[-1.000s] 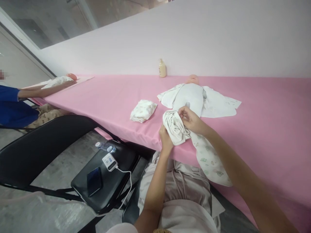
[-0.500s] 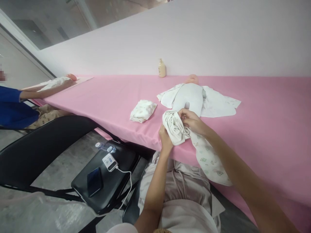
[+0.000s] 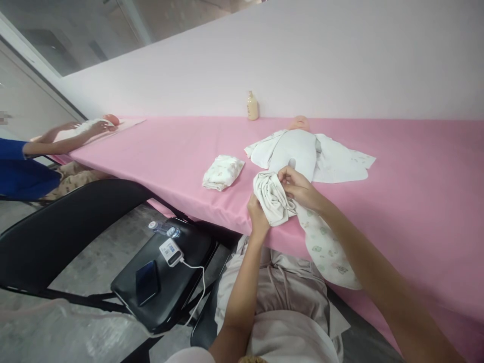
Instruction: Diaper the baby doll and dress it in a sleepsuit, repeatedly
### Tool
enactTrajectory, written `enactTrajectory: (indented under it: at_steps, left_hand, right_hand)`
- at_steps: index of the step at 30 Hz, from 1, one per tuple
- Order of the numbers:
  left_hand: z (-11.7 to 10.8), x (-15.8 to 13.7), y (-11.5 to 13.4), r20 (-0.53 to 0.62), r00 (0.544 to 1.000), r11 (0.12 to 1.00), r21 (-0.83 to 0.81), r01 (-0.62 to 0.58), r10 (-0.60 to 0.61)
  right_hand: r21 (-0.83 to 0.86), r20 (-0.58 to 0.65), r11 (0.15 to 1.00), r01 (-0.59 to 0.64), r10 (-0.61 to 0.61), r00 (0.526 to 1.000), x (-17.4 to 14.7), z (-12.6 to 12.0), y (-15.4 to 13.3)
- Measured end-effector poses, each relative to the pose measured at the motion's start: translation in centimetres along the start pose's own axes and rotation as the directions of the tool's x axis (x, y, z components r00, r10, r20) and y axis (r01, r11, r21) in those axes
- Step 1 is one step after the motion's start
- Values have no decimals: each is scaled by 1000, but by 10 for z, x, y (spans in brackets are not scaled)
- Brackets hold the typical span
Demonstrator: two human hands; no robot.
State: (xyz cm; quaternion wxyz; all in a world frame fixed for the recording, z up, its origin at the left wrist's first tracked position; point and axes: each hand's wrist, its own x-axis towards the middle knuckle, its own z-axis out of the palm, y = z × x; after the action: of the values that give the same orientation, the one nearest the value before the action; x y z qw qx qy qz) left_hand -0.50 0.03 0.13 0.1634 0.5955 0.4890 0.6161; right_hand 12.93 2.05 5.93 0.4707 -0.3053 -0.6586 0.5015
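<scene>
Low over the table's front edge, my left hand point(image 3: 258, 213) grips the left side of bunched white baby pants point(image 3: 273, 197), its fingers partly hidden behind the cloth. My right hand point(image 3: 297, 187) pinches the gathered folds from the other side. A printed leg of the pants hangs down toward my lap, under my right forearm. Just beyond my hands lies a baby doll point(image 3: 300, 123), head toward the wall, in a white garment point(image 3: 293, 146) with its printed top spread out on both sides. To the left rests a folded printed cloth point(image 3: 223, 172).
A pump bottle point(image 3: 252, 106) stands by the wall on the pink tablecloth point(image 3: 170, 146). On the black chair point(image 3: 170, 297) at left are a phone point(image 3: 147, 283), a white device point(image 3: 172, 252) with a cable, and a clear bottle point(image 3: 164, 229). A co-worker point(image 3: 30, 164) handles another doll point(image 3: 111, 119) at far left.
My hands and the bunched pants stay almost still. The co-worker's arms have shifted, with one hand now near the other doll's head.
</scene>
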Motion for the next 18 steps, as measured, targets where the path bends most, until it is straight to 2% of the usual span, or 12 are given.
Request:
enactTrajectory:
  at_steps: [18]
  left_hand:
    - [1, 1, -2, -6, 1000, 1000, 19, 4, -4]
  right_hand:
    - [41, 15, 999, -27, 26, 1000, 1, 2, 0]
